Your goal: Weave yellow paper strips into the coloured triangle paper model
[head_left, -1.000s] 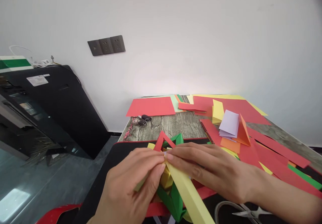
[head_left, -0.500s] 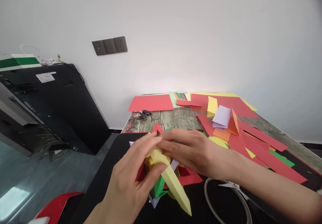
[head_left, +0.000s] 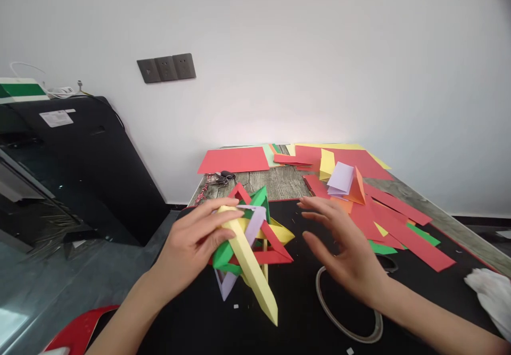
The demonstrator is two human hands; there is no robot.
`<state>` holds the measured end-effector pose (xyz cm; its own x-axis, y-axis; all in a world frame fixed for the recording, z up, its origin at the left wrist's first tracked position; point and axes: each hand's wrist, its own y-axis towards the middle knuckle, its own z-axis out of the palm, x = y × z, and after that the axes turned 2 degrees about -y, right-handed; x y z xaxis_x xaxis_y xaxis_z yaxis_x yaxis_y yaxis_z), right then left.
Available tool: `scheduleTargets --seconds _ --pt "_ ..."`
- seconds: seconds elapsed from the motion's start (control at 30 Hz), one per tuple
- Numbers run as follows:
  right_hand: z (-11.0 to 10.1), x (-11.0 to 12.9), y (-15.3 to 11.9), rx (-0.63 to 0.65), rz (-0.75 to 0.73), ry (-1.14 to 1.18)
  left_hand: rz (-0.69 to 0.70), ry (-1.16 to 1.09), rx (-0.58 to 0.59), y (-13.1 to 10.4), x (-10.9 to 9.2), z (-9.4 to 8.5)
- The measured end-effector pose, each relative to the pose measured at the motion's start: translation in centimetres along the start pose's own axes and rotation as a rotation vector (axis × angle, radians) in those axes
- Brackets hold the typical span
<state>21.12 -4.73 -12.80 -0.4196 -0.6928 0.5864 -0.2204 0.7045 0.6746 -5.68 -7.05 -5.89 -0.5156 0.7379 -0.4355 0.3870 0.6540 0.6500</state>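
My left hand (head_left: 202, 235) grips a paper star model (head_left: 275, 256) woven from folded strips in red, green, lilac and yellow. Its thumb and fingers close on the upper end of a long pale yellow strip (head_left: 255, 280), which slants down toward me with its pointed tip free. To the right, apart from the model, my right hand (head_left: 339, 243) hovers with fingers spread and nothing in it. Below that hand a round grey-white ring of tape or cord (head_left: 319, 291) lies on the black mat (head_left: 291, 312).
Red paper strips (head_left: 415, 243) and a folded lilac paper (head_left: 341, 178) lie at the right. A red sheet (head_left: 235, 161) and dark-handled scissors (head_left: 225, 176) are farther back. White tissue (head_left: 489, 294) sits at the right edge. A black cabinet (head_left: 91, 179) stands left.
My right hand has let go of the model and moved right, its fingers opening. My left hand keeps its hold, and more of the star model now shows.
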Motion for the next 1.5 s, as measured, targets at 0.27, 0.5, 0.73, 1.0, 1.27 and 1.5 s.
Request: scheduleTargets --seconds 0.27,0.5,0.73,1.0,1.27,1.5 --pt "4.3 0.2 0.0 0.284 0.445 0.393 -0.392 -0.207 -0.187 -0.7 2.2 -0.7" --pt "6.6 0.6 1.2 0.321 0.371 0.415 -0.527 -0.365 -0.275 -2.3 3.4 -0.4" --pt "6.1 1.1 2.7 0.32 0.352 0.375 -0.582 -0.503 -0.367 -2.6 3.4 0.4" --pt "2.3 1.8 4.6 0.317 0.24 0.172 -0.666 -0.633 -0.451 -3.1 3.2 1.5" --pt "0.5 2.6 5.9 0.235 0.127 0.117 -0.742 -0.824 -0.483 -3.3 2.3 2.3" --pt "0.2 2.1 7.0 0.208 0.087 -0.015 -0.821 -0.998 -0.469 -3.8 1.7 4.6"
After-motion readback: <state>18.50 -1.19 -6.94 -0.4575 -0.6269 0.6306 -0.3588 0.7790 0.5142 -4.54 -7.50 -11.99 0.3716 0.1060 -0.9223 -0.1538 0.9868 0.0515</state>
